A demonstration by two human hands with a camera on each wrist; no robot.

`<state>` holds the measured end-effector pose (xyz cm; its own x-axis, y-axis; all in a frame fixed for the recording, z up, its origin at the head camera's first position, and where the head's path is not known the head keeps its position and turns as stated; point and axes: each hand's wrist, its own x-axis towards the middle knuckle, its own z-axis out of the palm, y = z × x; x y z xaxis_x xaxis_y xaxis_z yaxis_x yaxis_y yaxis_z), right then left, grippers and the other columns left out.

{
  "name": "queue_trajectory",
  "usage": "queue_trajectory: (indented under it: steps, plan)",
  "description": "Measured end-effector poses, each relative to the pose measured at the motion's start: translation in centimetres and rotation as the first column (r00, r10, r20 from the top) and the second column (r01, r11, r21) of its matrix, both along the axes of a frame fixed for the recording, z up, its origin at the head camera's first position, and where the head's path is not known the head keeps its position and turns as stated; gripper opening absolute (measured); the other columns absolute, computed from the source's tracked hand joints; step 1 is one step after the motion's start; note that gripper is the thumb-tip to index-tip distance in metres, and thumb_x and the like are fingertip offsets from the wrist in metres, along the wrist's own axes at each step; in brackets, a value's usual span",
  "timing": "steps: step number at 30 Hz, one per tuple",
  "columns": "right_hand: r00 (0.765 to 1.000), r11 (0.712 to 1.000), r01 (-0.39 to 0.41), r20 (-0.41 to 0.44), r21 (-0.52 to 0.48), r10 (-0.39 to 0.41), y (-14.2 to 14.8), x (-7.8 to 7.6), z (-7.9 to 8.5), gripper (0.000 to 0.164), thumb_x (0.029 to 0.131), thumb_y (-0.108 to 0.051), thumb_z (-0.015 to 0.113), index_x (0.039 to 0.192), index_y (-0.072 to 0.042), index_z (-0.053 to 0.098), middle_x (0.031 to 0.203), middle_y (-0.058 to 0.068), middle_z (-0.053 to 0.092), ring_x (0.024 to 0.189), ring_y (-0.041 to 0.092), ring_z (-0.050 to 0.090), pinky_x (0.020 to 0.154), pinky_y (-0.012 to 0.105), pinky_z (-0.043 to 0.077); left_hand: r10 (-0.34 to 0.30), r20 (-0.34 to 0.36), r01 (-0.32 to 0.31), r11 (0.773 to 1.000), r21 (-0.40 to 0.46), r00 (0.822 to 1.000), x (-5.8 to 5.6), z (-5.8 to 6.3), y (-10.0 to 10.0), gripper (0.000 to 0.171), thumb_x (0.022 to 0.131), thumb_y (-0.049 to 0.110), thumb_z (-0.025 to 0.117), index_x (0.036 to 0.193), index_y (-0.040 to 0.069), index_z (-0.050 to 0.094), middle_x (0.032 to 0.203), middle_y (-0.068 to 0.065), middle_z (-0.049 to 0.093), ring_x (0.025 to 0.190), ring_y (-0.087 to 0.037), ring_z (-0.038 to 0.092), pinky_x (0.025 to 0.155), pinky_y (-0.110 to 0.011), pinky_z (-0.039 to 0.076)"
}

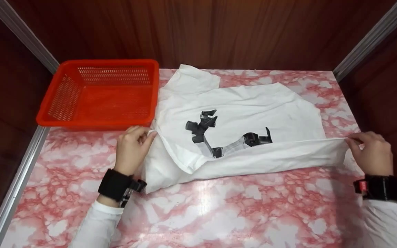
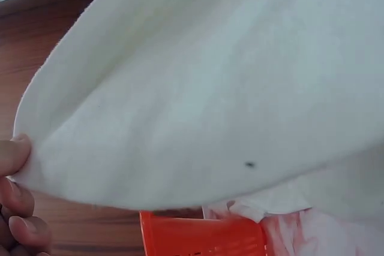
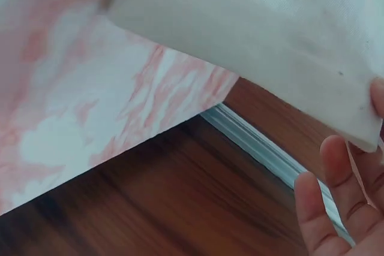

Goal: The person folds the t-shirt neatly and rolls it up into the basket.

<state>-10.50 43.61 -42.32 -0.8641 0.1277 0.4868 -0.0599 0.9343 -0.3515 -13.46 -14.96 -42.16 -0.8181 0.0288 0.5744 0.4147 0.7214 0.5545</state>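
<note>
A white T-shirt (image 1: 253, 103) with a black and grey printed figure lies sideways, one sleeve (image 1: 195, 79) spread toward the back. Its near side is lifted and partly folded over the print. At the left end my left hand (image 1: 133, 146) pinches the cloth between thumb and fingers; the left wrist view shows the thumb and fingertips (image 2: 18, 154) on a corner of the fabric. My right hand (image 1: 372, 151) pinches the raised edge at the far right end. In the right wrist view the cloth (image 3: 270, 58) hangs from that pinch, with other fingers (image 3: 342, 166) spread below.
A red plastic basket (image 1: 115, 100) with slotted walls stands at the back left, close beside the shirt. The table (image 1: 236, 213) has a pink and white marbled top. Dark wood-look panels (image 1: 202, 34) with metal corner strips (image 1: 367, 41) enclose the back and sides.
</note>
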Motion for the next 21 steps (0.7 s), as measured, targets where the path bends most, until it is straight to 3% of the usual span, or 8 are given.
queue_trajectory:
  steps: [6,8,10,12,15,18,21]
  plan:
    - [0.990,0.998,0.065,0.124,-0.002,-0.064,0.3,-2.8,-0.9,0.013,0.079,-0.015,0.065,0.085,-0.003,0.067,0.080,0.013,0.058,0.070,0.014,0.045,0.060,0.034,0.033,0.119,0.006,-0.118,0.986,-0.117,0.993,-3.7,-0.4,0.5,0.020,0.081,0.025,0.065,0.075,0.006,0.067,0.056,-0.004,0.052,0.060,-0.020,0.047,0.063,-0.032,0.028]
    - [0.983,0.997,0.075,0.168,-0.011,-0.072,0.3,-3.3,-1.6,0.015,0.081,-0.014,0.063,0.091,-0.004,0.066,0.083,0.014,0.058,0.071,0.015,0.046,0.060,0.034,0.034,0.175,0.012,-0.171,0.971,-0.167,0.984,-4.5,-1.0,0.7,0.019,0.082,0.025,0.063,0.082,0.006,0.068,0.065,-0.007,0.061,0.065,-0.022,0.051,0.065,-0.033,0.028]
    - [0.981,0.998,0.065,0.186,-0.025,-0.060,0.0,-3.7,-2.4,0.021,0.081,-0.012,0.062,0.099,-0.002,0.063,0.089,0.019,0.058,0.076,0.024,0.051,0.063,0.039,0.037,0.215,0.008,-0.209,0.956,-0.208,0.977,-4.8,-1.8,0.9,0.019,0.082,0.022,0.063,0.090,0.006,0.067,0.077,-0.010,0.066,0.071,-0.026,0.055,0.065,-0.035,0.029]
    - [0.979,0.998,0.041,0.199,-0.039,-0.033,-0.6,-3.8,-3.2,0.029,0.080,-0.010,0.062,0.107,-0.001,0.059,0.099,0.024,0.056,0.086,0.036,0.052,0.068,0.048,0.040,0.223,0.004,-0.216,0.945,-0.245,0.975,-4.5,-2.7,1.1,0.020,0.081,0.017,0.063,0.097,0.005,0.066,0.087,-0.012,0.067,0.076,-0.028,0.056,0.064,-0.036,0.031]
    - [0.980,0.998,-0.027,0.194,-0.054,0.037,-1.9,-3.5,-4.3,0.036,0.077,-0.007,0.064,0.111,0.000,0.056,0.108,0.029,0.051,0.095,0.046,0.049,0.073,0.056,0.039,0.167,0.032,-0.152,0.947,-0.283,0.985,-3.1,-3.9,1.7,0.022,0.078,0.012,0.065,0.099,0.004,0.063,0.091,-0.014,0.065,0.079,-0.030,0.054,0.066,-0.037,0.034]
    - [0.976,0.992,-0.120,0.179,-0.042,0.125,-3.2,-2.9,-5.4,0.032,0.075,-0.006,0.066,0.106,0.000,0.059,0.107,0.026,0.054,0.090,0.044,0.052,0.068,0.053,0.041,0.098,0.119,-0.052,0.938,-0.343,0.988,-1.4,-4.9,2.6,0.016,0.076,0.013,0.065,0.089,0.004,0.064,0.084,-0.011,0.062,0.079,-0.029,0.052,0.068,-0.038,0.035]
    - [0.964,0.974,-0.225,0.148,0.006,0.222,-4.3,-2.2,-6.4,0.026,0.073,-0.005,0.068,0.097,0.001,0.062,0.098,0.022,0.059,0.082,0.037,0.057,0.063,0.048,0.044,0.048,0.235,0.060,0.901,-0.430,0.971,0.0,-5.7,3.7,0.010,0.077,0.014,0.062,0.074,0.005,0.063,0.070,-0.009,0.056,0.075,-0.029,0.051,0.066,-0.038,0.034]
